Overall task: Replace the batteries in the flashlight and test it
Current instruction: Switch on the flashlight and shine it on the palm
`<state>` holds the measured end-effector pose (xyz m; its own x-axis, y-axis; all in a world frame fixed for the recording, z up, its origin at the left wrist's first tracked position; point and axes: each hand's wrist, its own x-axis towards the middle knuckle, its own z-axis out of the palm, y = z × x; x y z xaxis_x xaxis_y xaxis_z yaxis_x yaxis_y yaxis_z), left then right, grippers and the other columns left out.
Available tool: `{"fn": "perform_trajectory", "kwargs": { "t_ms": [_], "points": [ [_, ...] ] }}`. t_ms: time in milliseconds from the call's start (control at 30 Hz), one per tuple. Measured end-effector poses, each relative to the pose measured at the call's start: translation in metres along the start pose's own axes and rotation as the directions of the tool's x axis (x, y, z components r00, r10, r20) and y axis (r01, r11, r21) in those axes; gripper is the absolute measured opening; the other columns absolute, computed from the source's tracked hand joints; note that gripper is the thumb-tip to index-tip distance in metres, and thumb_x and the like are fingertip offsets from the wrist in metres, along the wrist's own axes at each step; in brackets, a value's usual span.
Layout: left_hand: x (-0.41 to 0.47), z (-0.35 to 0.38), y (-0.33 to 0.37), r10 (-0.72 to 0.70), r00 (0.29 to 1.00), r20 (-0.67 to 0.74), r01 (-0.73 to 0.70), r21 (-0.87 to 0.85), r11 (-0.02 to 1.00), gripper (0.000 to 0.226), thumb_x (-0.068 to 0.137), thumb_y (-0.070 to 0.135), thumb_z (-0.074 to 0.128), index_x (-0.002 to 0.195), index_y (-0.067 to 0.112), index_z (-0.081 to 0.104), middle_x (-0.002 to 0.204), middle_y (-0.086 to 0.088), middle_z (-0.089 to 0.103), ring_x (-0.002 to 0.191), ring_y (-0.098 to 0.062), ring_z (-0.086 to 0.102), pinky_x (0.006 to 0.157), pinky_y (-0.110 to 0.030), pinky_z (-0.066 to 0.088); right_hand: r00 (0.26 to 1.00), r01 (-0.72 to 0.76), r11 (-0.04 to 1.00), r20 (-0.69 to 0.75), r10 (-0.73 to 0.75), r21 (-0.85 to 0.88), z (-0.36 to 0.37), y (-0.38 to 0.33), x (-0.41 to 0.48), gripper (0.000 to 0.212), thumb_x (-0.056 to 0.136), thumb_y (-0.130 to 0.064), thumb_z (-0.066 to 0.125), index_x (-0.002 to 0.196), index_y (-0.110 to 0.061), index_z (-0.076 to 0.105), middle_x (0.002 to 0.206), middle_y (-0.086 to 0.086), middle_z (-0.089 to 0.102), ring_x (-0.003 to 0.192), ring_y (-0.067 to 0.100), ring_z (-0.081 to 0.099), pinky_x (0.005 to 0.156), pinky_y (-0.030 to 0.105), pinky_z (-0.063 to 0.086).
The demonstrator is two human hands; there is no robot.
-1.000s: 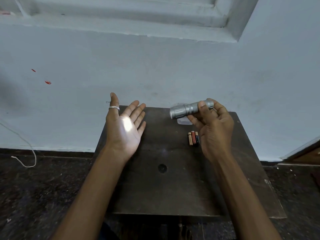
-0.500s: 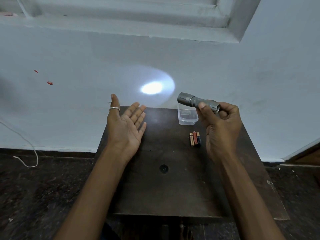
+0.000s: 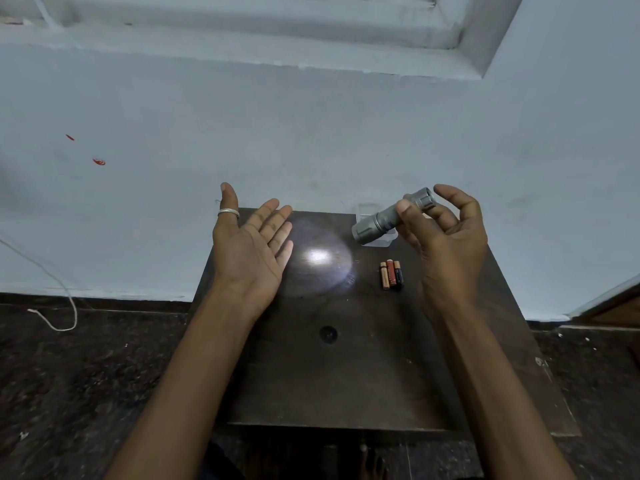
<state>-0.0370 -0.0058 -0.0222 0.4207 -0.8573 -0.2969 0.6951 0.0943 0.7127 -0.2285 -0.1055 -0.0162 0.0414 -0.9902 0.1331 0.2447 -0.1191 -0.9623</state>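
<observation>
A person's right hand (image 3: 446, 237) grips a silver flashlight (image 3: 393, 216) between thumb and fingers above a dark wooden table (image 3: 346, 375), its head tilted down and left, throwing one bright spot of light (image 3: 320, 258) on the tabletop. The left hand (image 3: 251, 251) lies flat and empty, palm up, beside the glow, a silver ring (image 3: 228, 212) on its thumb. Three batteries (image 3: 391, 274) lie side by side near the right hand, their printing too small to read; one clear plastic container (image 3: 375, 233) sits behind the flashlight.
</observation>
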Motion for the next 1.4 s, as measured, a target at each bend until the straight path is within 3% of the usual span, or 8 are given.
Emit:
{"fn": "perform_trajectory", "kwargs": {
  "t_ms": [167,367,600,1233,1400],
  "points": [
    [0.0006,0.0004,0.0012,-0.001,1.000,-0.002,0.001,-0.012,1.000,0.083,0.085,0.078,0.041,0.139,0.016,0.053,0.141,-0.005,0.059,0.140,-0.021,0.042,0.121,-0.042,0.024,1.000,-0.017,0.997,-0.013,0.018,0.074,0.0008,-0.0005,0.0017,0.044,0.084,-0.007,0.079,0.121,-0.012,0.056,0.096,0.014,0.071,0.081,0.015,0.072,0.078,0.036,0.061],
    [0.0021,-0.0008,0.0012,0.004,1.000,0.023,-0.004,0.001,1.000,0.084,0.085,0.079,0.040,0.142,0.017,0.050,0.144,-0.006,0.056,0.141,-0.021,0.041,0.120,-0.042,0.024,0.998,-0.044,0.983,-0.025,0.049,0.177,0.0015,0.0017,0.0043,0.036,0.089,-0.009,0.075,0.116,-0.013,0.052,0.073,-0.002,0.074,0.073,0.015,0.073,0.073,0.032,0.060],
    [0.0020,-0.0006,-0.0011,0.007,0.999,0.036,-0.006,-0.008,1.000,0.085,0.083,0.079,0.040,0.141,0.018,0.052,0.142,-0.006,0.057,0.139,-0.020,0.043,0.120,-0.043,0.023,0.997,-0.060,0.961,-0.038,0.073,0.271,0.0019,0.0043,0.0058,0.032,0.092,-0.011,0.072,0.116,-0.006,0.051,0.072,-0.005,0.075,0.081,0.017,0.075,0.074,0.032,0.060],
    [-0.0014,-0.0005,0.0031,-0.006,0.999,0.038,0.008,-0.054,0.999,0.088,0.082,0.082,0.037,0.141,0.018,0.051,0.143,-0.006,0.057,0.141,-0.020,0.040,0.121,-0.046,0.020,0.998,-0.035,0.975,-0.039,0.045,0.219,0.0051,0.0015,0.0033,0.023,0.091,-0.006,0.072,0.104,-0.011,0.053,0.069,-0.005,0.072,0.072,0.014,0.073,0.075,0.036,0.062],
    [-0.0016,-0.0038,0.0023,-0.005,0.999,0.045,0.006,-0.024,1.000,0.092,0.079,0.085,0.036,0.142,0.019,0.051,0.139,-0.003,0.061,0.138,-0.017,0.045,0.120,-0.044,0.023,0.995,-0.073,0.963,-0.045,0.087,0.258,0.0044,0.0017,0.0031,0.029,0.092,-0.007,0.071,0.114,0.002,0.055,0.085,0.006,0.070,0.082,0.022,0.072,0.075,0.035,0.060]
  ]
}}
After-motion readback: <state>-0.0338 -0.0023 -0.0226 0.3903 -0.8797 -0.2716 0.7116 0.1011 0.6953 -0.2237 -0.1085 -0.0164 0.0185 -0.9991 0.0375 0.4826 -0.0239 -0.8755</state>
